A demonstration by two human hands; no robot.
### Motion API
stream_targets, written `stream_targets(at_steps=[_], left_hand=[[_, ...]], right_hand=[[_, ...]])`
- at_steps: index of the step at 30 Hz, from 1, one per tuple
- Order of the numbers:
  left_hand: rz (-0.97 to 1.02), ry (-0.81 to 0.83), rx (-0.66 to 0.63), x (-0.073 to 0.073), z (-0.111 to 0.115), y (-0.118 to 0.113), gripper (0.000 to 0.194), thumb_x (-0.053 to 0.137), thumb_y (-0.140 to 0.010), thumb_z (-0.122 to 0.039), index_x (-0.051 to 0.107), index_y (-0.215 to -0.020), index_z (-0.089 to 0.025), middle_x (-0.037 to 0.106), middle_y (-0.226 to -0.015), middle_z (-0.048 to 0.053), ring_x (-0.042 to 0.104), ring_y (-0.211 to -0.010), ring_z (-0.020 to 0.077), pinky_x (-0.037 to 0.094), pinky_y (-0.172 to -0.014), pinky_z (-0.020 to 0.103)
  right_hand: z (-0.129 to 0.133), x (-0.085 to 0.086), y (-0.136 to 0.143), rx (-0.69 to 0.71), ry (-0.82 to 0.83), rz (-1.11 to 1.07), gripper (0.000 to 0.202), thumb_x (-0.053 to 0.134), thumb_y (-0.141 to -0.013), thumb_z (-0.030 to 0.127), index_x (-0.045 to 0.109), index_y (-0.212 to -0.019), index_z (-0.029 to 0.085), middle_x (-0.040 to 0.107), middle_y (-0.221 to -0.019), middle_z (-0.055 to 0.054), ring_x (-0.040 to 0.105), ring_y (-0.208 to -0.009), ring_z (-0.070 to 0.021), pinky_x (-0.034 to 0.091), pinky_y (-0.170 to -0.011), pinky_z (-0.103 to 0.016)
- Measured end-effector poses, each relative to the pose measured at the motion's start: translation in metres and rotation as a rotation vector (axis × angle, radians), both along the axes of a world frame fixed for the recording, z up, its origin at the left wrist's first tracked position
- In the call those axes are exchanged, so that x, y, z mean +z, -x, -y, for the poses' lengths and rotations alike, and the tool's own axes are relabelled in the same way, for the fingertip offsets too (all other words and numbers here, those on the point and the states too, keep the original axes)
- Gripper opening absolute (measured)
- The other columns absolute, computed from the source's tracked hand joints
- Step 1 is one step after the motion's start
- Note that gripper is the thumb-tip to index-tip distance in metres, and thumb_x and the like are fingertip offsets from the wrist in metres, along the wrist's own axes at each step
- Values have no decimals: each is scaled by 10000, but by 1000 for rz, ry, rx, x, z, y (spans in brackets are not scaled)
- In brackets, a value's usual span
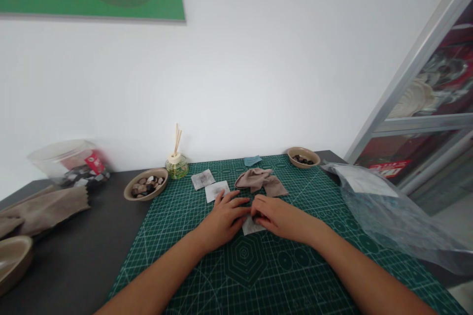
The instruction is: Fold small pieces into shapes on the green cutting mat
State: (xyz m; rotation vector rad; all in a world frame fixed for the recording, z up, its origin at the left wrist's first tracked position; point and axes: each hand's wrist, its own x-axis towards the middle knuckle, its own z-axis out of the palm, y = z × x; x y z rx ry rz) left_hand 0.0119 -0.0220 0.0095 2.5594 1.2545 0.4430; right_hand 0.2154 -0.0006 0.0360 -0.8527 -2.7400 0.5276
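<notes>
A smudged paper square (pixel 251 227) is being partly covered, at six o'clock from the brown cloth (pixel 254 178), by the curled right hand (pixel 272 213) (its grasp cannot be told); the left hand (pixel 222 220) is being held spread, seemingly unclasped. Slippage is perhaps being risked through light bracing.

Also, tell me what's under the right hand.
Part of a pale sheet, lying on the green mat. The right hand hides more; whether it grips anything is unclear.

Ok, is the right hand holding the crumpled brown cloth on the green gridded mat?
No, the right hand curls over a small whitish square sheet, nearer the wearer than the cloth.
</notes>
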Motion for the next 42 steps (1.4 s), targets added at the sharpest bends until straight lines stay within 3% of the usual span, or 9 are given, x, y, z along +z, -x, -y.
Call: stream_targets(at_steps=[9, 18, 42], left_hand=[[-3, 3, -2, 1, 0, -1, 284, 493, -886, -148, 637, -1079, -300, 526, -1330, 6, 330, -1312, 286, 138, -1083, 590], [-2, 11, -2, 1, 0, -1, 314, 486, -875, -136, 626, -1110, -290, 524, -1336, 18, 317, -1322, 286, 123, -1088, 587], [-10, 21, 10, 3, 1, -1, 317, 497, -877, -134, 613, -1128, -290, 526, -1336, 11, 322, -1320, 286, 134, -1087, 589]], right_hand=[[1, 0, 2, 61, 4, 5, 149, 516, -851, 94, 610, -941, 167, 562, -974, -51, 565, -866, -169, 435, -767, -277], [0, -3, 0, 18, 6, -21, 127, 507, -843, 91, 536, -946, 159, 564, -938, -51, 549, -829, -177, 434, -749, -291], [0, -3, 0, 7, 11, -29, 126, 509, -832, 76, 561, -914, 157, 569, -918, -50, 549, -821, -172, 432, -739, -280]])
